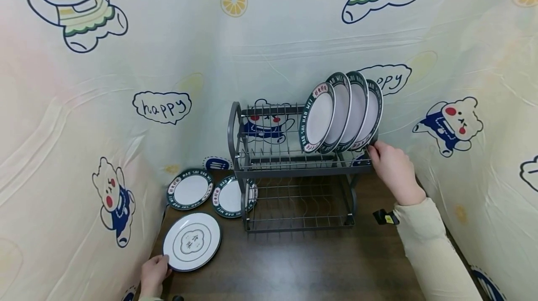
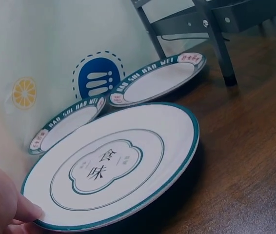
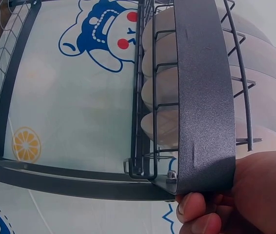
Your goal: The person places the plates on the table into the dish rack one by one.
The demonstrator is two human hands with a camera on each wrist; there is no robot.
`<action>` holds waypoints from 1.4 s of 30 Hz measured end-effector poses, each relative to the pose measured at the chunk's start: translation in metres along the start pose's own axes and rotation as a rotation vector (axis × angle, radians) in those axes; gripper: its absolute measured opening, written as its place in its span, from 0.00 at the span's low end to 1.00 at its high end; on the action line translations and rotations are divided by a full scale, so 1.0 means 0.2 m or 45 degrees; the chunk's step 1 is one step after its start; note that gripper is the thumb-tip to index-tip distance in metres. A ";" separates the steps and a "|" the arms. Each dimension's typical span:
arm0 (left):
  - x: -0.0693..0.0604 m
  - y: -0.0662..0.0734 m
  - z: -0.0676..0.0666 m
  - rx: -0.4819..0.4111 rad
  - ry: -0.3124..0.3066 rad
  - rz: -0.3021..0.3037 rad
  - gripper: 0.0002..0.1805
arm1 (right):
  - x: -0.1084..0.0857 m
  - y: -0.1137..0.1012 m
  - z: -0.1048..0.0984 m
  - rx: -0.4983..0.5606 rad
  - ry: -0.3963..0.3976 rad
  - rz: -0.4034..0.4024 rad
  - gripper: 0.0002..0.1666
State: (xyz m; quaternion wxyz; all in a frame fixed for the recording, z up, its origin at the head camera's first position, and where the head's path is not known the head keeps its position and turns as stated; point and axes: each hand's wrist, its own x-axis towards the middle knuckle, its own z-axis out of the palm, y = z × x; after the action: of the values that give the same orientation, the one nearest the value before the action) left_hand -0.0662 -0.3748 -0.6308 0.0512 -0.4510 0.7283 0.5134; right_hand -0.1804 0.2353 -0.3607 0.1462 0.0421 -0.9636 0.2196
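My left hand [image 1: 154,273] pinches the near left rim of a white plate [image 1: 192,242] with a dark green edge. In the left wrist view, the thumb lies on top of this plate [image 2: 118,170], which is tilted above the brown table. A grey two-tier dish rack [image 1: 290,172] stands ahead. My right hand [image 1: 395,170] grips the right end of its upper tier, fingers curled under the flat metal frame [image 3: 206,97] in the right wrist view. Several green-rimmed plates [image 1: 318,121] stand upright in the right part of that tier.
Two more green-rimmed plates, a left one [image 1: 190,190] and a right one [image 1: 229,197], lie behind the held plate. The right one is partly behind the rack's left leg. Patterned cloth [image 1: 201,58] surrounds the brown table [image 1: 311,263] at the back and sides.
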 end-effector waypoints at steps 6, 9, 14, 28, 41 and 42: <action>-0.02 0.02 -0.02 0.004 -0.026 0.048 0.26 | 0.00 0.00 0.00 0.001 -0.002 0.004 0.19; -0.04 0.04 -0.03 0.027 -0.038 0.085 0.26 | 0.00 0.00 0.00 0.001 -0.005 0.008 0.19; -0.08 0.08 -0.04 0.034 -0.037 0.154 0.25 | 0.00 0.00 0.00 0.003 -0.005 0.008 0.19; -0.20 0.23 -0.06 -0.010 0.021 0.297 0.20 | 0.00 0.01 0.00 0.017 0.008 -0.007 0.20; -0.35 0.37 -0.10 -0.050 -0.033 0.387 0.22 | 0.00 0.00 0.00 0.013 -0.008 0.010 0.19; -0.35 0.38 -0.11 -0.055 -0.042 0.394 0.23 | 0.00 0.00 0.00 0.013 -0.009 0.011 0.19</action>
State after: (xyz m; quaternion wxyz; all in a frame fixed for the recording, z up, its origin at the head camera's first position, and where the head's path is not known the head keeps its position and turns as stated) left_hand -0.0695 -0.3446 -0.5297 -0.0262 -0.3257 0.7770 0.5380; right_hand -0.1807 0.2362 -0.3606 0.1415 0.0396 -0.9632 0.2251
